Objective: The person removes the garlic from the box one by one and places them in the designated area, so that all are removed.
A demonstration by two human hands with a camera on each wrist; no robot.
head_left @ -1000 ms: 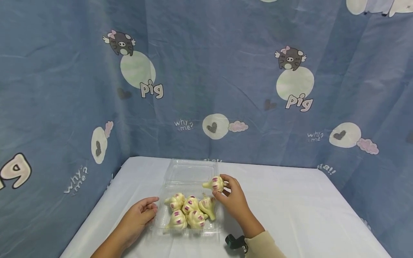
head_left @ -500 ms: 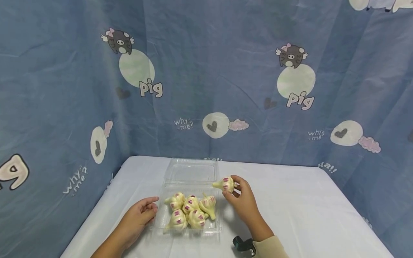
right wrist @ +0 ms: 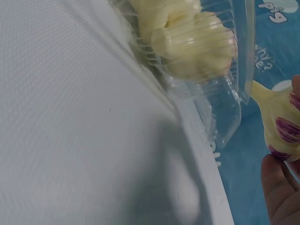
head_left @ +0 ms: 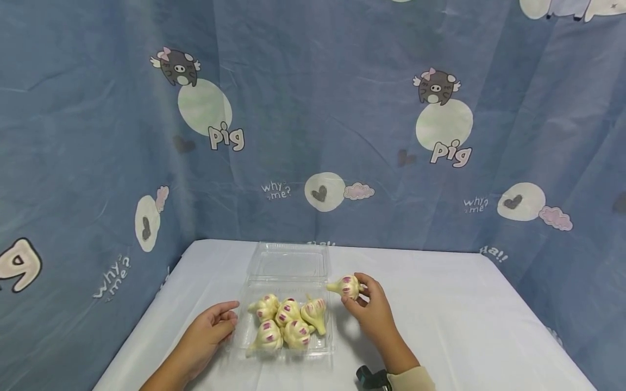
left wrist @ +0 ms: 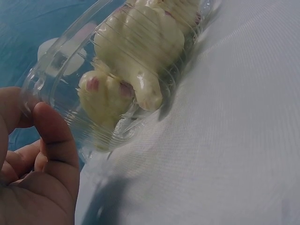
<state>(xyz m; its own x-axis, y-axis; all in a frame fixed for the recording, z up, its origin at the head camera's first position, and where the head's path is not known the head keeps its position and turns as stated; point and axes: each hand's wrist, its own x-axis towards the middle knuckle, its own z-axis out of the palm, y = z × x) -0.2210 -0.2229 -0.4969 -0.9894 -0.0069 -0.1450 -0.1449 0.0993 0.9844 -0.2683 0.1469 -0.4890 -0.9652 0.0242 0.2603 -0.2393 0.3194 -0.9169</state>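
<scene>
My right hand (head_left: 374,310) pinches a garlic bulb (head_left: 349,287) between thumb and fingertips, holding it up just off the right side of a clear plastic clamshell box (head_left: 320,343). The bulb is cream with purple patches, and its stem points left toward the box. In the right wrist view the same garlic bulb (right wrist: 281,123) hangs above the table beside the box wall. Inside the box lie several more garlic bulbs (head_left: 288,312). At the box's left rim, my left hand (head_left: 207,332) pinches the thin plastic edge with thumb and forefinger, as the left wrist view shows.
The box's lid (head_left: 289,262) lies folded back behind it, toward the rear table edge. A white cloth covers the table (head_left: 450,320). Blue patterned curtain (head_left: 274,108) stands behind and at the sides. A dark device (head_left: 371,377) sits at my right wrist.
My right hand has carried the garlic bulb rightward from over the box's right edge, then slightly lower. The left hand stays at the left rim.
</scene>
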